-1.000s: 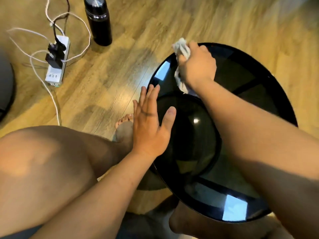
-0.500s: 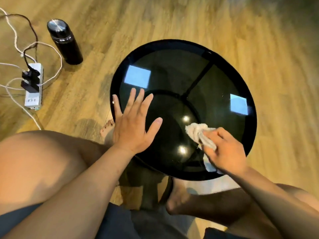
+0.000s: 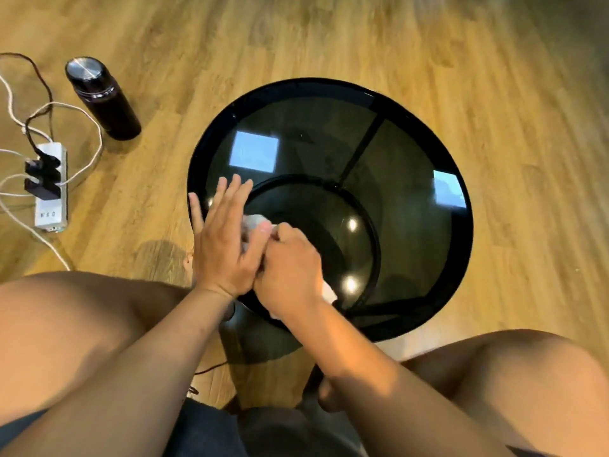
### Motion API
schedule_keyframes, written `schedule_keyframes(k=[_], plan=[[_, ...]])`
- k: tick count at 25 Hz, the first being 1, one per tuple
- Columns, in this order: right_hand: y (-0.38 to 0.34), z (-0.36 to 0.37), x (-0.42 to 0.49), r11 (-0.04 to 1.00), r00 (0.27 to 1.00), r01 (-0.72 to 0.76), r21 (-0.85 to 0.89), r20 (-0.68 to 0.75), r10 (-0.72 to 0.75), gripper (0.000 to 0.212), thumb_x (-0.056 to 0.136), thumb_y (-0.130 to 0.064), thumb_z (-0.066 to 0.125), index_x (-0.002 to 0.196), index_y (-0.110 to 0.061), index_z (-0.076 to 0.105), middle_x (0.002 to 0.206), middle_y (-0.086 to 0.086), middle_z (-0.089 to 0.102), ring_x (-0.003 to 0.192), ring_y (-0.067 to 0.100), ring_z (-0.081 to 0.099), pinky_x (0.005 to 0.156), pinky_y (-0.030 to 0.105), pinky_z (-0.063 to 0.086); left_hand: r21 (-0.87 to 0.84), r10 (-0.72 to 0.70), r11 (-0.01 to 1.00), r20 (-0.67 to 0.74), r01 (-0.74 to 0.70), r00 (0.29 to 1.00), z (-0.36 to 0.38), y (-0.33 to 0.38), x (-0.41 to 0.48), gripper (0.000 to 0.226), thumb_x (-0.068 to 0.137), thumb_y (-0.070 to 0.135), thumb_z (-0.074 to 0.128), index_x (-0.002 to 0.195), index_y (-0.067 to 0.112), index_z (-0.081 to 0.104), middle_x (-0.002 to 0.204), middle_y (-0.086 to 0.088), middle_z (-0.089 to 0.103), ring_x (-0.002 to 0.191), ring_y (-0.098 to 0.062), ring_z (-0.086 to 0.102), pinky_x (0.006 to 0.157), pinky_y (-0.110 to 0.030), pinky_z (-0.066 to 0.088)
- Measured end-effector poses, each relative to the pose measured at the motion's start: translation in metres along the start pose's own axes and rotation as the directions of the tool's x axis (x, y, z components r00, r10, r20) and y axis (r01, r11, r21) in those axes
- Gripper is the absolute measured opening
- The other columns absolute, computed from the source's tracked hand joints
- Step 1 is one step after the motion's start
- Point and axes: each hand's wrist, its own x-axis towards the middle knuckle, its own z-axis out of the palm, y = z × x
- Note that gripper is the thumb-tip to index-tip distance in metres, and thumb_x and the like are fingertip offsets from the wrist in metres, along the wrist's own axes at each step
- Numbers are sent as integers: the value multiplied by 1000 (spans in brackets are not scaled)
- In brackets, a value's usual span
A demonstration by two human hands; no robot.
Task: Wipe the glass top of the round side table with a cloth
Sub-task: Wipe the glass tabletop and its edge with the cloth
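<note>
Right hand [image 3: 290, 268] slid left against left hand [image 3: 224, 245], cloth [image 3: 253, 222] mostly hidden — grip closed.

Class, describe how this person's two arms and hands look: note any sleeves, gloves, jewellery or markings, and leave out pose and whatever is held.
Both arms are bare from the lowest visible part down to the fingertips: no sleeves show. The left hand and the right hand wear no gloves. No ring, watch, bracelet or marking is visible on the fingers or wrists, though the picture is slightly blurred.
</note>
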Motion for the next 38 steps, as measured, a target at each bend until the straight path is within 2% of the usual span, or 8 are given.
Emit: schedule_keyframes(k=[4,10,13,20,25,28,31,38], plan=[[20,-3,5,972,976,210,110,40,-215,25,87,-30,62,110,-21,69,106,4,56,101,22,54,64,34,48,19,6,1000,29,-7,1000,1,0,0,64,92,48,31,145,12,41,156,-10,38,149,-26,23,122,-54,4],[261,-83,45,866,888,-459,-198,-116,444,39,86,-53,33,101,-26,57,108,19,62,81,35,58,69,34,42,25,-26,999,16,26,1000,3,0,1,62,92,47,35,144,13,41,154,-9,41,149,-25,26,122,-54,6],[251,-84,48,808,831,-556,-192,-162,533,25,90,-35,44,103,-18,59,104,25,63,82,41,59,69,34,38,9,-27,1000,16,27,1000,2,0,1,61,93,47,35,144,13,42,153,-8,42,148,-25,27,122,-54,8],[14,-1,-41,993,996,72,90,51,-77,37,82,-37,63,118,-26,59,103,6,57,89,26,59,70,38,54,-84,-54,995,-19,52,998,2,0,-1,63,93,44,34,144,8,40,150,-10,45,147,-26,29,123,-51,5],[79,-22,-62,958,950,280,64,125,-286,46,82,-34,63,126,-37,50,113,1,55,98,25,59,63,36,55,-84,-59,995,-6,58,998,3,0,0,63,93,44,35,145,9,38,152,-13,43,148,-24,26,124,-49,3],[181,-55,-44,996,998,-31,-86,52,35,45,81,-28,61,123,-41,49,107,0,53,93,27,62,67,35,52,-103,-81,992,-6,80,997,1,3,-1,63,93,45,36,146,11,37,153,-12,41,149,-23,24,124,-47,3],[237,-84,-29,892,899,-436,-119,-3,438,36,85,-27,56,120,-33,52,109,13,54,85,37,58,71,33,41,-109,-84,991,-13,83,996,0,1,-2,62,94,46,35,145,12,37,152,-12,41,148,-23,24,124,-49,5],[118,-47,-95,882,883,-465,-73,32,469,31,91,-33,56,120,-21,54,92,4,54,91,32,60,72,32,38,-144,-54,989,-51,46,997,2,-3,-1,59,94,45,37,142,10,42,146,-9,50,144,-27,35,124,-43,6]])
